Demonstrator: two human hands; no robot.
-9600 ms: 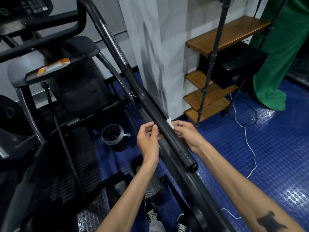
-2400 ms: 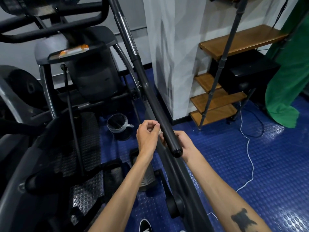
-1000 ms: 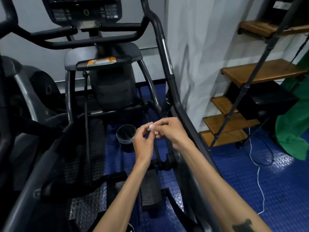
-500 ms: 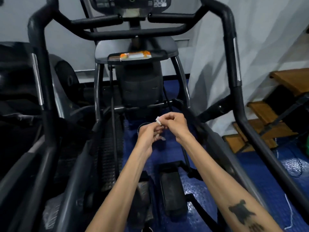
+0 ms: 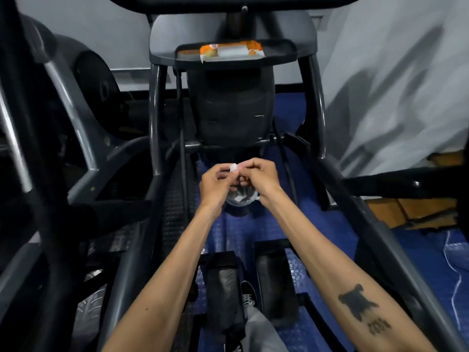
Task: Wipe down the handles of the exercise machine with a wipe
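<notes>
A small white wipe (image 5: 234,168) is crumpled between the fingertips of both hands, in the middle of the view. My left hand (image 5: 215,182) pinches it from the left and my right hand (image 5: 258,177) pinches it from the right. Both hands hover just above a small bin (image 5: 241,200) on the floor. The black exercise machine surrounds me: its left handle bar (image 5: 15,138) rises at the left edge and a right frame bar (image 5: 375,224) slants down the right side.
An orange and white wipe pack (image 5: 232,52) lies on the machine's grey tray (image 5: 279,58). Two black pedals (image 5: 275,278) sit below my arms on the blue studded floor (image 5: 330,232). A grey wall stands to the right, with wooden shelves (image 5: 411,212) beside it.
The view has turned left and dipped from the right handle to the centre of the machine. Both hands left the handle and now hold the balled wipe over the bin.
</notes>
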